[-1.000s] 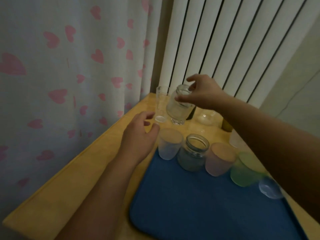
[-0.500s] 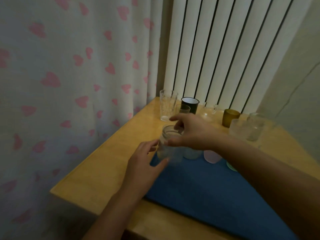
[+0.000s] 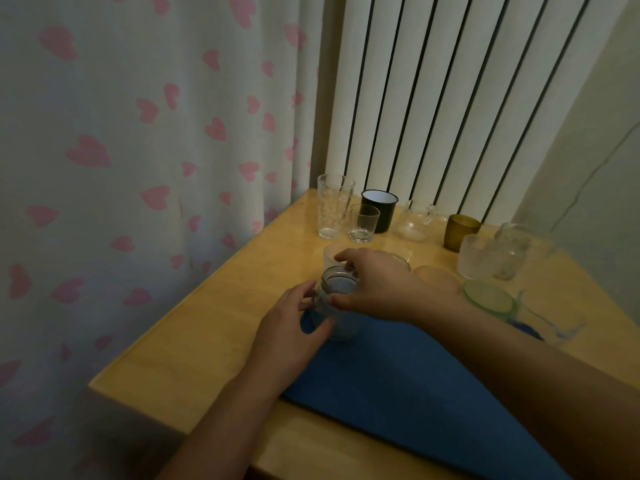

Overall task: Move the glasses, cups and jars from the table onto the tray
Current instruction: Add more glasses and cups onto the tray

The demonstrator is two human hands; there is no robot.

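A blue tray lies on the wooden bench. At its near-left corner stands a clear jar: the left hand cups its side with curled fingers, and the right hand pinches its rim from above. Just behind, along the tray's far edge, sit a frosted cup, a pink cup and a green cup. Farther back on the bench stand a tall glass, a short glass, a black mug, a clear pitcher, an amber cup and 2 more jars at right.
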